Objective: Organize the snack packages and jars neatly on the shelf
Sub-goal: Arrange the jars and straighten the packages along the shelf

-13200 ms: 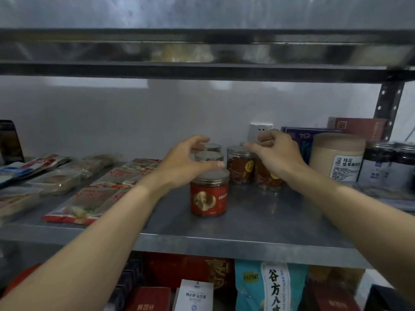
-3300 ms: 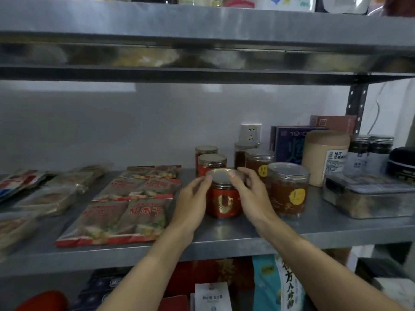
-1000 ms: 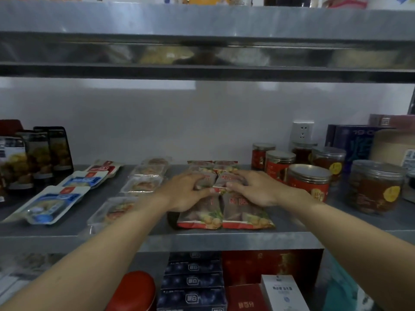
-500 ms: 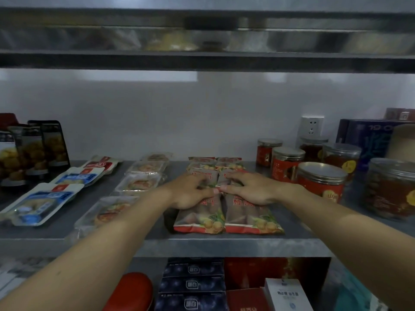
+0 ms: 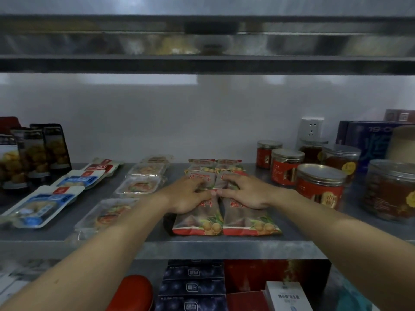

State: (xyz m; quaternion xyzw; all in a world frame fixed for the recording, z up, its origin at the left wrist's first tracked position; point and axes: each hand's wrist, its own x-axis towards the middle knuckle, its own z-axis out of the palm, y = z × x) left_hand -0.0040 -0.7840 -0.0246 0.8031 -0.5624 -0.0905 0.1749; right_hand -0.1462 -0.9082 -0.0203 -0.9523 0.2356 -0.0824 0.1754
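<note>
Hands together, left hand (image 5: 188, 195), right hand (image 5: 246, 194), flat on red-lettered snack packets (image 5: 247, 221)

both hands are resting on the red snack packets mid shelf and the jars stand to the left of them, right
Not quite: the jars stand to the right of the red snack packets, not the left, as the head view shows. The left hand and right hand do rest on them mid shelf.
</note>
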